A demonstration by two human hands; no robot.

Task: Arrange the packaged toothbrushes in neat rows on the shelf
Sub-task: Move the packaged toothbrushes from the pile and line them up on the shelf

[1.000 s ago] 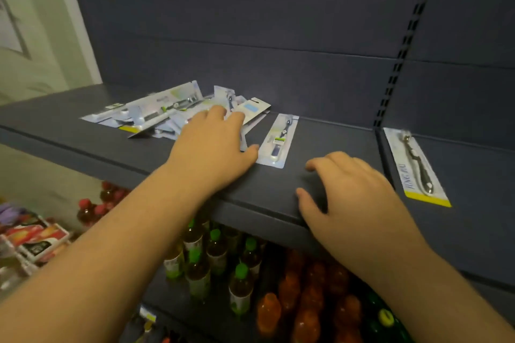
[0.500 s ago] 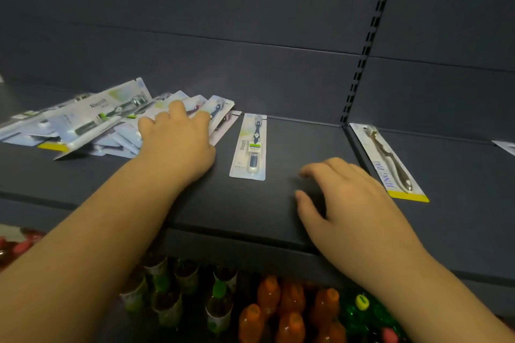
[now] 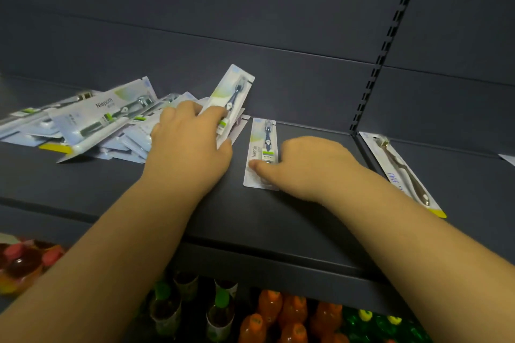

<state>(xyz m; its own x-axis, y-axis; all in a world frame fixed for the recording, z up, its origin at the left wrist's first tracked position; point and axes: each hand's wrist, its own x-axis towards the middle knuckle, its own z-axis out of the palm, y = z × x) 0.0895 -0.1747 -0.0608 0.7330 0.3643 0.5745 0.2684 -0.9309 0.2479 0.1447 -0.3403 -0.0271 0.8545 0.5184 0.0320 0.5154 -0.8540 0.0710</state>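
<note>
Dark shelf (image 3: pixel 278 220) with packaged toothbrushes. The left hand (image 3: pixel 189 145) grips one raised pack (image 3: pixel 234 92), tilted up off the loose heap of packs (image 3: pixel 92 122) lying left of the flat pack (image 3: pixel 262 147) — the landmark here. The right hand (image 3: pixel 306 167) rests on that flat pack's near end, thumb pressing, fingers loosely curled. Right of it, past the shelf divider, lies a yellow-edged pack (image 3: pixel 401 172); drink bottles (image 3: pixel 278 317) stand below.

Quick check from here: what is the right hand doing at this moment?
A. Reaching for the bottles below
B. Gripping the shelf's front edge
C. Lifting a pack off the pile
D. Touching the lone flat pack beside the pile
D: the right hand rests on the lone toothbrush pack lying flat on the shelf, thumb on its lower end.
</note>
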